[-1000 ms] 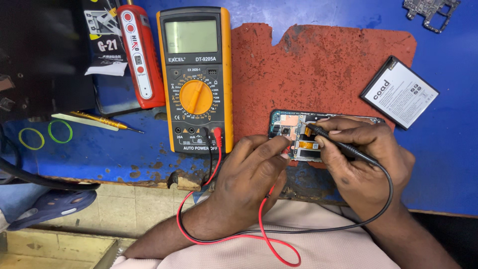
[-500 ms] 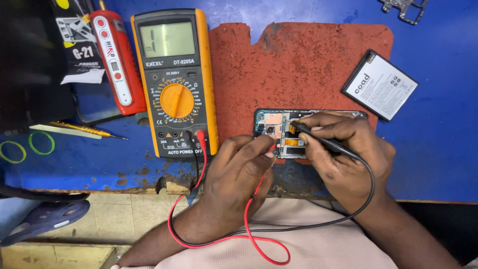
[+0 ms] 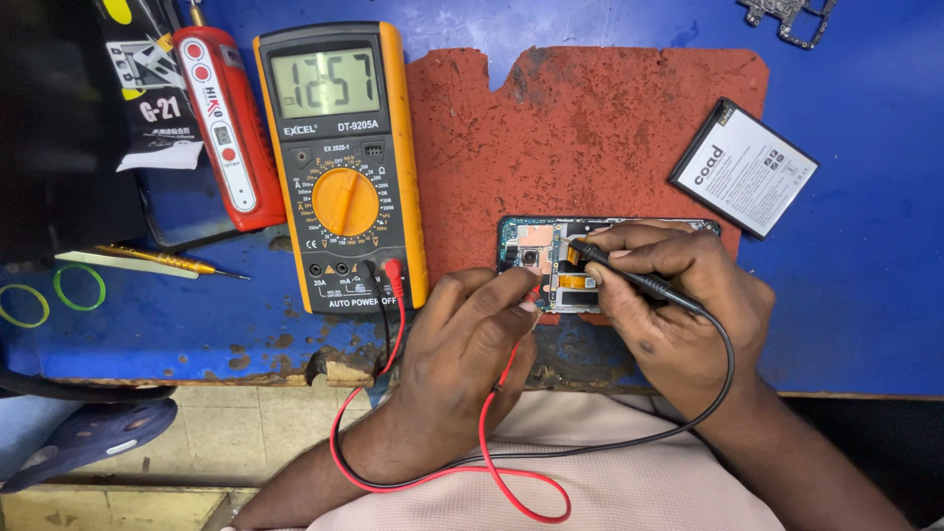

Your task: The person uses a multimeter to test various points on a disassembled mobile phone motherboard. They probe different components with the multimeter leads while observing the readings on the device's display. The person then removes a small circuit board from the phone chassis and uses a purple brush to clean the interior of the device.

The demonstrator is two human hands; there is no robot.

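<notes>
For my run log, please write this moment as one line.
left hand: red probe | right hand: black probe | both on opened phone | multimeter on

Phone repair workshop, multimeter (image 3: 341,167), opened phone (image 3: 551,264), loose battery (image 3: 742,167), worn blue bench (image 3: 865,285)

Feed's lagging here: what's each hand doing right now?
Left hand: closed on the red probe.
Right hand: closed on the black probe, tip on the opened phone.

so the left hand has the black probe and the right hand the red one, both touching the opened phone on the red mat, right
Not quite: the probes are swapped. In the head view the left hand holds the red probe and the right hand holds the black probe. Both do touch the opened phone on the red mat.
</notes>
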